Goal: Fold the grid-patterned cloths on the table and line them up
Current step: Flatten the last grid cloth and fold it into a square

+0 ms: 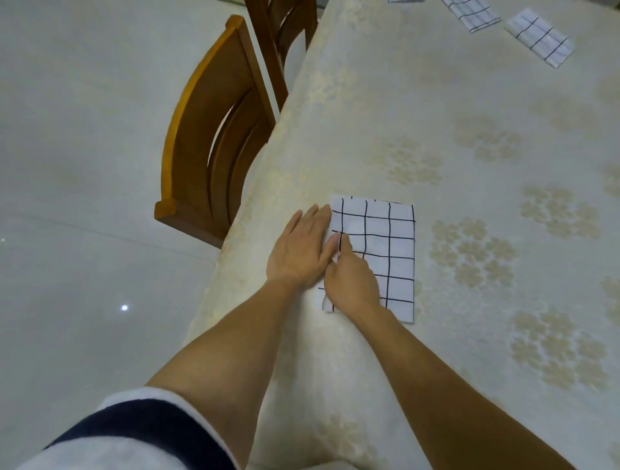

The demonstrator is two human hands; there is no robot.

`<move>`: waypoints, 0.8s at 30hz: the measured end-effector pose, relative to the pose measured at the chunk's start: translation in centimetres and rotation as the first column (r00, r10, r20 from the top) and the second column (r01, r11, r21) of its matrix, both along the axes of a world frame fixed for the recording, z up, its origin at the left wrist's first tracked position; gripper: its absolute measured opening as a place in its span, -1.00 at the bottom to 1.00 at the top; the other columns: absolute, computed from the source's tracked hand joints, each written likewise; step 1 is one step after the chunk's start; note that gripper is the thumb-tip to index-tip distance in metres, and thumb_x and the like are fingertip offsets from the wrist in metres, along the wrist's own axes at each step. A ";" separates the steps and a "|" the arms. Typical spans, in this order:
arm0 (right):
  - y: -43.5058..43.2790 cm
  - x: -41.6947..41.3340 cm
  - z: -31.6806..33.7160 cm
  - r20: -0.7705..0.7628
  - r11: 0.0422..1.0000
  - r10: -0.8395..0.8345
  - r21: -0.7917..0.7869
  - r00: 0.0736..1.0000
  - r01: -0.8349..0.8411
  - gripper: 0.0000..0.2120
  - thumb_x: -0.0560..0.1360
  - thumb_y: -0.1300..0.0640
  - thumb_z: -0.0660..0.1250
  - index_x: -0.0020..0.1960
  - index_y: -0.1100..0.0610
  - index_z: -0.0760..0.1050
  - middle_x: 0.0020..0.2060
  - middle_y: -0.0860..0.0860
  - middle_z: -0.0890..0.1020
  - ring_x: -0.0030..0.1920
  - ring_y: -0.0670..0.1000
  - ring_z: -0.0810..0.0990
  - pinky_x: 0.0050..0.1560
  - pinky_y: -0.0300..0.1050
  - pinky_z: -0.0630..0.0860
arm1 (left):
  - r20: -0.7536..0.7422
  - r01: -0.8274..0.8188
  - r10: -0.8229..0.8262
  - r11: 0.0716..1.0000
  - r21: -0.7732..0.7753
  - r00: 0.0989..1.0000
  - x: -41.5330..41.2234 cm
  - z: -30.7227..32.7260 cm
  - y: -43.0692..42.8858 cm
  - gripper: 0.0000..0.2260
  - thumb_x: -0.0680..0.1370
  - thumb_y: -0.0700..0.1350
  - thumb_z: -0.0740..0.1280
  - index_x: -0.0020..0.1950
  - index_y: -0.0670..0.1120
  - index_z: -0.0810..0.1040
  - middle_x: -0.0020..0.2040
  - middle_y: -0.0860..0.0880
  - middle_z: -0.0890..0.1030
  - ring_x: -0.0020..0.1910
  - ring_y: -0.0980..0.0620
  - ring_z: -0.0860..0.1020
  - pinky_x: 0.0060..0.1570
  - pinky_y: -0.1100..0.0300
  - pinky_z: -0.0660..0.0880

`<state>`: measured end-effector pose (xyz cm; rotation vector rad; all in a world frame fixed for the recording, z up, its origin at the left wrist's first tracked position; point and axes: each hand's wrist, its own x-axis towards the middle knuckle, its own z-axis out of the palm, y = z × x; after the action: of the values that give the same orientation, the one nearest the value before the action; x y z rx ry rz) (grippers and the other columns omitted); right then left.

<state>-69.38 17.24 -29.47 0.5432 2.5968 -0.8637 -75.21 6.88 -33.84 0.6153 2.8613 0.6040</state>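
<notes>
A folded white cloth with a black grid lies flat on the table, near its left edge. My left hand lies flat with straight fingers at the cloth's left border, its thumb touching the cloth. My right hand rests on the left part of the cloth, index finger stretched forward beside the left thumb; its other fingers are hidden. The cloth's near-left corner curls up a little. Two more folded grid cloths lie side by side at the far right of the table.
The table carries a cream cloth with a flower pattern. Two wooden chairs stand against its left side over a pale tiled floor. A sliver of another grid cloth shows at the top edge.
</notes>
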 end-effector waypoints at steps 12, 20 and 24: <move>5.1 2.0 -3.7 -0.125 0.890 0.312 0.384 0.942 -0.244 -0.38 0.63 -0.29 -0.09 0.63 -0.11 -0.09 0.62 0.00 -0.16 0.60 0.14 -0.22 0.58 0.14 -0.14 | 0.118 -0.136 0.122 0.984 0.114 0.985 0.4 2.3 0.1 -0.55 0.75 0.08 -0.03 0.64 0.03 0.15 0.62 0.06 0.22 0.62 0.06 0.08 0.49 0.24 -0.07; 3.6 1.3 -4.4 -0.040 0.873 0.269 0.431 0.962 -0.226 -0.36 0.61 -0.32 -0.26 0.61 -0.10 -0.26 0.60 0.03 -0.26 0.57 0.17 -0.33 0.56 0.21 -0.23 | 0.049 -0.107 0.103 0.991 0.081 0.993 0.4 2.0 0.2 -0.56 0.75 0.00 0.02 0.65 0.01 0.15 0.62 0.04 0.22 0.61 0.07 0.10 0.48 0.28 -0.18; 4.2 0.7 -3.1 -0.143 0.902 0.240 0.398 0.960 -0.166 -0.39 0.62 -0.31 -0.12 0.61 -0.12 0.01 0.61 0.04 0.07 0.60 0.16 -0.03 0.58 0.15 -0.06 | 0.012 -0.018 0.017 0.998 0.058 1.000 -0.1 0.6 -0.2 -0.57 0.73 -0.03 0.01 0.62 0.02 0.22 0.60 0.05 0.27 0.61 0.12 0.12 0.60 0.19 -0.11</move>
<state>-68.68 21.43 -32.57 0.2863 2.9520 -0.3512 -75.34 6.73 -33.20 0.5943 2.8502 0.6937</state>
